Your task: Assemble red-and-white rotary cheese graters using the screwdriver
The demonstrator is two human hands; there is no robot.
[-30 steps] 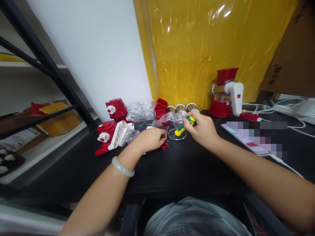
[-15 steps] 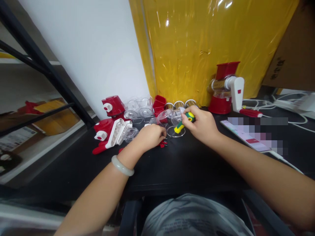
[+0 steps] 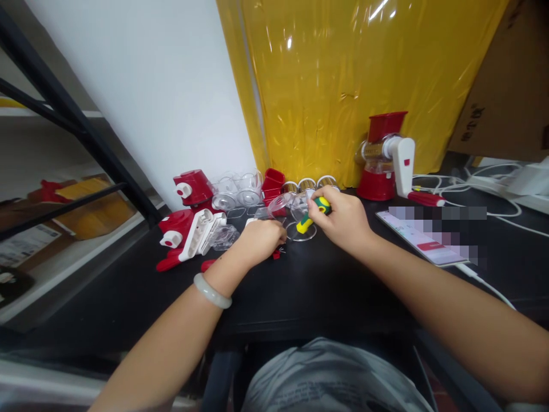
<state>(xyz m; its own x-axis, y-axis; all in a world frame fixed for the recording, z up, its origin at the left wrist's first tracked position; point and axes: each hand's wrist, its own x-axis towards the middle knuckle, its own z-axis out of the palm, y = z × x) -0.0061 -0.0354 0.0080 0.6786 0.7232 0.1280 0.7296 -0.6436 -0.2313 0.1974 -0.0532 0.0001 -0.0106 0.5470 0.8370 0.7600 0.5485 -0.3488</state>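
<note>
Head view: framing drifts a bit sideways over the last second, but right hand (image 3: 341,217), left hand (image 3: 263,237) and tool keep about the same places relative to the table parts; read that as steady close work, tool not put down. Right hand is wrapped round a green-and-yellow screwdriver (image 3: 313,216) (name judged from the handle; shaft not clear), tilted, yellow end down toward the left hand. In the picture it overlaps a transparent round-rimmed part (image 3: 302,240); contact can't be told. Left hand's fingers are curled, contents hidden, so can't say whether it grips anything; small red parts (image 3: 277,255) lie at its fingertips. Edges: behind the hands stand a red hopper (image 3: 273,184), metal grater drums (image 3: 307,186) and transparent housings (image 3: 240,190), so little slack rearward. Left forearm is hemmed by white crank handles (image 3: 198,232) and a red base (image 3: 176,222). On the right, a phone (image 3: 404,229) lies near the right forearm, assembled rotary grater (image 3: 380,153) farther back. Most room is toward the near edge, where black tabletop (image 3: 317,292) runs between the forearms.
</note>
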